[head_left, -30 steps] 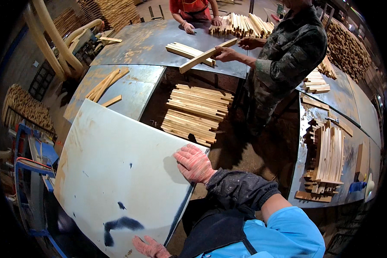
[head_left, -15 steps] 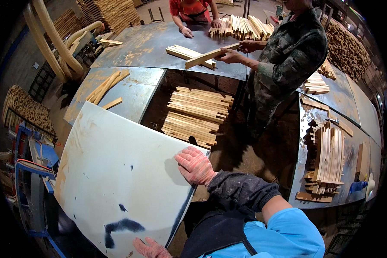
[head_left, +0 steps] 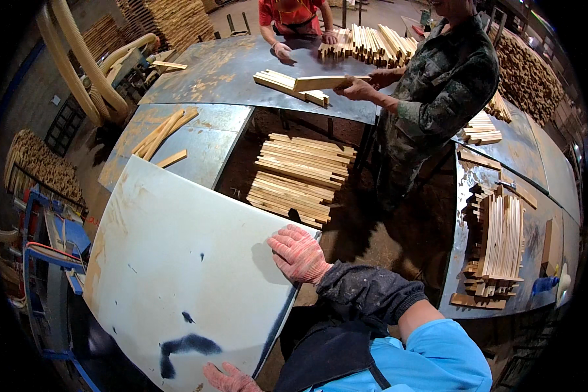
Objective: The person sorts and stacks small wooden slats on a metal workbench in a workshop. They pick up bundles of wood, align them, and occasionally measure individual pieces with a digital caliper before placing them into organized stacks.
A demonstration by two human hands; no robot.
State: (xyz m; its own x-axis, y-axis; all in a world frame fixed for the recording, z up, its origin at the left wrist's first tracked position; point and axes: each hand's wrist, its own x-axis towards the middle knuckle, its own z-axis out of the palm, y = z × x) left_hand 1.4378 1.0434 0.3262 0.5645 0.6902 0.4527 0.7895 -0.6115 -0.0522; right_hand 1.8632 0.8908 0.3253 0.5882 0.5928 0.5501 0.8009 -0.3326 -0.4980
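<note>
My right hand (head_left: 299,253), in a pink-and-white knit glove, lies flat on the right edge of the pale worktable (head_left: 157,255), near its far corner. Its fingers are stretched out and it holds nothing. At the bottom of the view my left hand (head_left: 230,378), gloved the same way, rests on the near edge of this tabletop with its fingers apart. Dark smudges mark the surface between and left of the hands. Just beyond my right hand, low in the gap between tables, lie rows of wooden strips (head_left: 299,176).
Across the gap, a person in camouflage (head_left: 431,98) holds a wooden strip (head_left: 320,83) over a metal table (head_left: 222,72). Behind that table stands a person in red (head_left: 291,19). More strips (head_left: 502,235) are stacked on the right-hand table. Blue machinery (head_left: 52,261) stands at left.
The camouflaged person's strip has swung to lie more level, and its near end has lifted and shifted right. My hands have stayed in place on the tabletop.
</note>
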